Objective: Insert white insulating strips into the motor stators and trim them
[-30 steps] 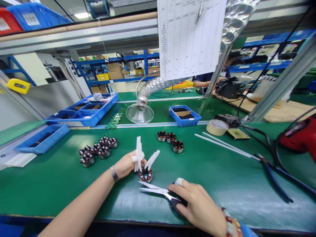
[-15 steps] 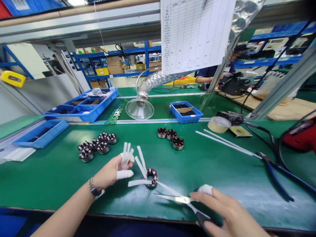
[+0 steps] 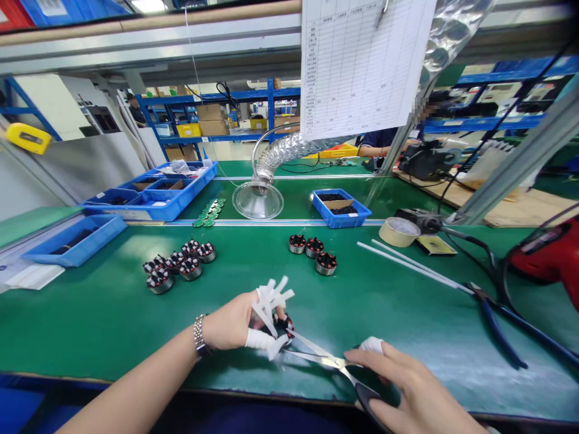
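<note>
Left hand [image 3: 230,322] back at stator [image 3: 290,324], three stators [image 3: 313,248] beyond

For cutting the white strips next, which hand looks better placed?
Likely the right hand: it holds the scissors, open and pointing toward the coil ring, while the left hand is occupied with the white strips.

A printed sheet [image 3: 362,66] hangs before a silver duct [image 3: 289,148] that ends in a clear funnel [image 3: 257,204]. On the tabletop [image 3: 67,325], small green boards [image 3: 208,214] lie left of the funnel near a divided blue tray [image 3: 176,210], and a blue bin [image 3: 346,221] stands to the right. Further right are a tape roll [image 3: 391,237], blue-handled pliers [image 3: 494,328] and a red tool [image 3: 556,256]
</note>
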The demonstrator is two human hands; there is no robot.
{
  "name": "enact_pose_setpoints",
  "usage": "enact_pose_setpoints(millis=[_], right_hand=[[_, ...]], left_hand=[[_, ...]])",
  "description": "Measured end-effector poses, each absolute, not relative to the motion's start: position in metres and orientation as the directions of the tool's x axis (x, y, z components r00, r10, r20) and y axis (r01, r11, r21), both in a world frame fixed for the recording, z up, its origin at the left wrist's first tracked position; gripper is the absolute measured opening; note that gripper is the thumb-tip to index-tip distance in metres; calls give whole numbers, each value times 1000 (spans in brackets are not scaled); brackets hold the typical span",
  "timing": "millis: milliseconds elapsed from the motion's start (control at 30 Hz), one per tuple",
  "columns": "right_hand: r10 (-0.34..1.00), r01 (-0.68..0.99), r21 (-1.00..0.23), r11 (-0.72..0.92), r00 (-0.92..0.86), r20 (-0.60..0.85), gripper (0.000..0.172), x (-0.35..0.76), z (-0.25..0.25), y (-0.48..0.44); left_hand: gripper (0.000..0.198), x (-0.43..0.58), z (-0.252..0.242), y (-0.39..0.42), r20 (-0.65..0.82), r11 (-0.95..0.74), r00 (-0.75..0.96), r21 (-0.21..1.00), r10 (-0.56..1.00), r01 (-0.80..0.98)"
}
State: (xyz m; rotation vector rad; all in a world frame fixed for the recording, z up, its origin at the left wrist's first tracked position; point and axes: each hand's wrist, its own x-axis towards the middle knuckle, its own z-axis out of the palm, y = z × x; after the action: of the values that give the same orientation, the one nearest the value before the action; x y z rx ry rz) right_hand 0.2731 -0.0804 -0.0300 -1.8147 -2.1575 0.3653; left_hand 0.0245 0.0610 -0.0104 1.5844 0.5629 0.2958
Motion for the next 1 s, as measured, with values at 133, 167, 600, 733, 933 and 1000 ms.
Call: enact_pose_setpoints(millis=[133,167,600,733,933,1000], right_hand=[[986,887,-431,164,-164,36,40,261,-27,-75],[987,881,-448,154,-162,21,38,257,-27,-74],[969,948,-200,246,-237,71,39,251,-25,-69],[961,939,-202,277,-269,66,38,251,-16,-66],[948,929,-189,317,-306,87,39,257,-18,-63],[932,921,-155,358,-343,117,38,256,-23,-62]], left_hand=[[35,36,2,67,-144,-145,886,963,441,228],[30,39,3,69,-149,-165,887,956,438,242],[19,56,-5,80,-162,-100,872,967,461,233],[20,56,-7,80,-171,-94,872,967,458,239],[20,55,-10,80,-196,-72,870,964,452,255],[20,55,-10,79,-212,-56,870,963,444,264]])
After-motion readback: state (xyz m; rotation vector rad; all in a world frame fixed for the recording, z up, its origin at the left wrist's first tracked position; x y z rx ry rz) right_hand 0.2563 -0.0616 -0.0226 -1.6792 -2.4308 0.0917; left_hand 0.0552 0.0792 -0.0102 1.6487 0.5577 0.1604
